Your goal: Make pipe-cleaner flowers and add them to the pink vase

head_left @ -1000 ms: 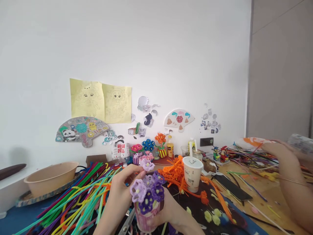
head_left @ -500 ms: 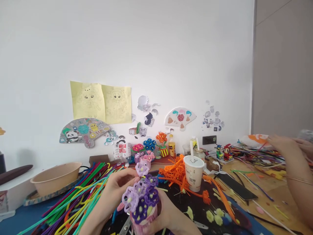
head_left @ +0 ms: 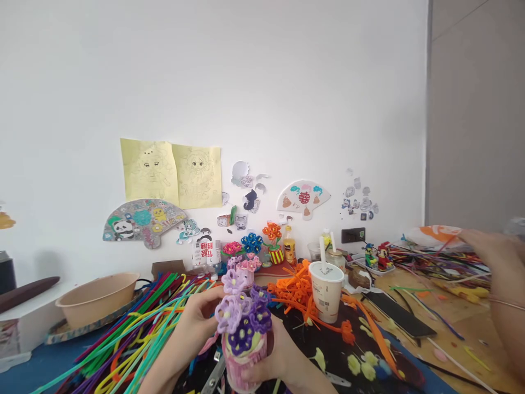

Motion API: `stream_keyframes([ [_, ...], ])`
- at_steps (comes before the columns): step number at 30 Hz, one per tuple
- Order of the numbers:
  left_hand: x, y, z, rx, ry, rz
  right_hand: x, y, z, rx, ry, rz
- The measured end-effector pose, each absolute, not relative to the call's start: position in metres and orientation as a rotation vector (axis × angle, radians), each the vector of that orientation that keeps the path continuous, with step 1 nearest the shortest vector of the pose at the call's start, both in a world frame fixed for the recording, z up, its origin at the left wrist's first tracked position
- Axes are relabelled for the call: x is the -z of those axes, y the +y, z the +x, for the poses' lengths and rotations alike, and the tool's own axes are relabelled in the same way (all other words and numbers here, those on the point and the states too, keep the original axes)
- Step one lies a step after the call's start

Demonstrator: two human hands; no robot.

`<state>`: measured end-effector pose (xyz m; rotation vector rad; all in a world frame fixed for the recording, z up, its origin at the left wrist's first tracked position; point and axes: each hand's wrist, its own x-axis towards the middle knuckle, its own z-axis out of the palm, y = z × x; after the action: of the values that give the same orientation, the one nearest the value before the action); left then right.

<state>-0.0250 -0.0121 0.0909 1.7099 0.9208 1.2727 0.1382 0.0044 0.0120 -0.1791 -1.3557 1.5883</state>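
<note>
A small pink pot [head_left: 237, 365] with purple and lilac pipe-cleaner flowers [head_left: 243, 320] stands at the bottom centre. My right hand [head_left: 275, 364] is wrapped round the pot's right side. My left hand [head_left: 202, 314] is bent at the left of the flowers, beside a lilac bloom; its fingertips are partly hidden behind the petals, so whether they pinch something is unclear. Metal scissors or pliers [head_left: 213, 376] lie just left of the pot. Behind the flowers sits another pink pot [head_left: 246, 275] with pink flowers.
Colourful pipe cleaners [head_left: 151, 328] lie left, near a beige bowl [head_left: 98, 298]. Orange pipe cleaners [head_left: 297, 293], a paper cup [head_left: 327, 293] with a straw and a dark phone [head_left: 400, 314] are at right. Another person's arm [head_left: 502, 284] reaches in at far right.
The pot with flowers has moved slightly right and is more upright. My left hand has shifted a little from the top bloom toward the flowers' left side. The other person's arm has moved slightly right.
</note>
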Motion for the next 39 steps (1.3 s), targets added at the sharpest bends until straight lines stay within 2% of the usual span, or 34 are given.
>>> stream_keyframes([
  [26,-0.094,-0.016,-0.021,-1.172,0.963,2.006,-0.003,0.006,0.135,-1.555,-1.274,-0.277],
  [39,-0.086,-0.008,-0.025,-1.219,1.036,2.099,-0.013,0.003,0.139,-1.589,-1.311,-0.257],
])
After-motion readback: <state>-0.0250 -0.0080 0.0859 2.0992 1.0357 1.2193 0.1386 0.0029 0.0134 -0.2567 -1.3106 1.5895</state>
